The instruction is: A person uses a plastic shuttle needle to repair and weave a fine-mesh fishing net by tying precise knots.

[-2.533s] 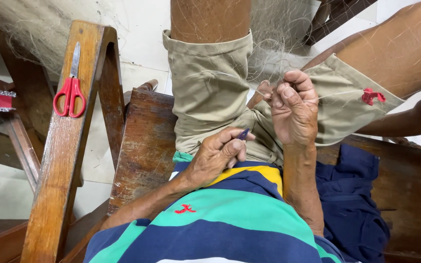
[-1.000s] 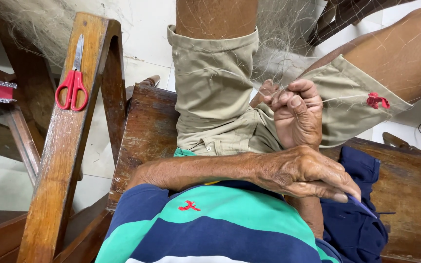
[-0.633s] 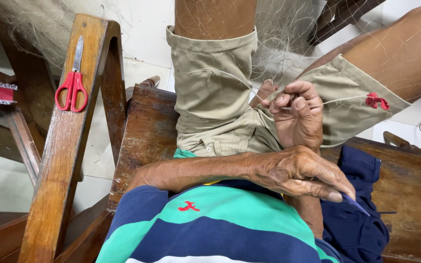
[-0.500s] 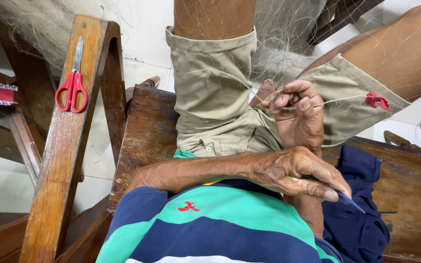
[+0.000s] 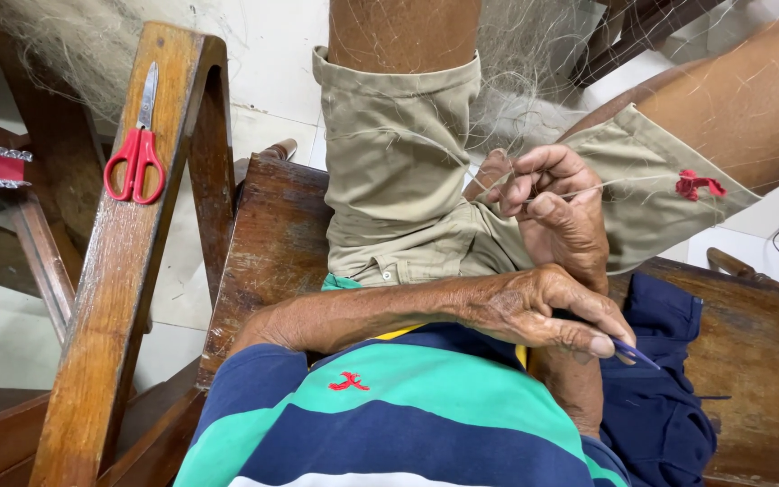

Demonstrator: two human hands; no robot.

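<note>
Nearest: left hand [image 5: 543, 311], pinched shut on a slim blue netting needle [image 5: 635, 353], had crossed rightward from the lap, drawing line taut. Beyond: right hand [image 5: 556, 207] clenched on fishing net [image 5: 516, 99] strands above the knees. Farthest left: red scissors [image 5: 137, 149] on the chair arm [image 5: 123, 271].

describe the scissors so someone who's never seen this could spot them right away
Start at the slanted wooden chair armrest running up the left side of the view. Near its top end lie the small red-handled scissors, closed, steel blades pointing away from the person. They are the only bright red tool there, well apart from both hands.
</note>
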